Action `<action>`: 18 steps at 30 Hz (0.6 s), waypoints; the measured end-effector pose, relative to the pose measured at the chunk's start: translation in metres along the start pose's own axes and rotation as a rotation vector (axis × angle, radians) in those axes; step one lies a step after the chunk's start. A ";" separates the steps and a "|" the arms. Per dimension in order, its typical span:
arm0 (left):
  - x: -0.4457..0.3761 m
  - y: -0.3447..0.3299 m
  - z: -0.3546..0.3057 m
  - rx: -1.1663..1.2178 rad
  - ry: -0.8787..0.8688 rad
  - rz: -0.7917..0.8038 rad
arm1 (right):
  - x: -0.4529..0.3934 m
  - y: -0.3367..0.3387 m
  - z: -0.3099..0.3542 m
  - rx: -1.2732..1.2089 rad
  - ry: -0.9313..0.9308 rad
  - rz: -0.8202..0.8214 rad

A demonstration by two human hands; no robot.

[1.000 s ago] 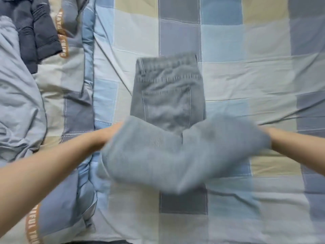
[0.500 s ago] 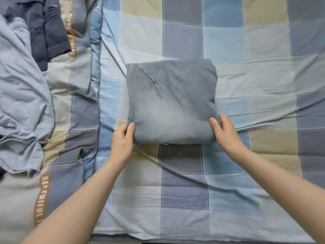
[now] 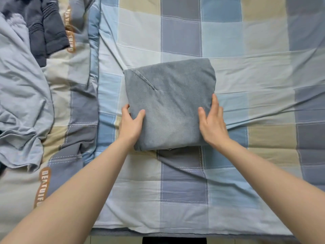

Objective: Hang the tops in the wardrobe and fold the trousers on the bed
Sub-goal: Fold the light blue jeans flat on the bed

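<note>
The grey jeans (image 3: 169,104) lie at the centre of the frame on the checked bed (image 3: 246,59), already folded into a thick, squarish packet. The left hand (image 3: 131,125) and right hand (image 3: 212,124) clasp its near corners, fingers underneath and thumbs on top. At upper left a dark garment (image 3: 44,29) and a pale blue one (image 3: 21,95) seem left to sort.

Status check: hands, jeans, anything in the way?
Left hand and right hand grip the folded jeans on the bed. Nothing in the way.
</note>
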State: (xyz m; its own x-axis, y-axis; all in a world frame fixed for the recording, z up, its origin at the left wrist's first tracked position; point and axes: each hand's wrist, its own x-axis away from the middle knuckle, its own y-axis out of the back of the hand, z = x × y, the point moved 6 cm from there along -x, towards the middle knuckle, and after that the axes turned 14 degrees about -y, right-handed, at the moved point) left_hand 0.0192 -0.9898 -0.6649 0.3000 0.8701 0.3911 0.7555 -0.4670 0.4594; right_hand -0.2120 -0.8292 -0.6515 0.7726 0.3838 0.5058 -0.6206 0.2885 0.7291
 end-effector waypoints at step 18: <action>0.123 0.011 -0.035 0.059 -0.161 -0.241 | 0.093 0.055 -0.012 0.073 0.070 -0.091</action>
State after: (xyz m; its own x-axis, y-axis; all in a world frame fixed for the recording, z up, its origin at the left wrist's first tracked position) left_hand 0.0440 -0.8934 -0.5838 0.1928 0.9708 0.1427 0.8473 -0.2381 0.4747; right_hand -0.1762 -0.7674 -0.5699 0.8121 0.4205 0.4046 -0.5353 0.2608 0.8034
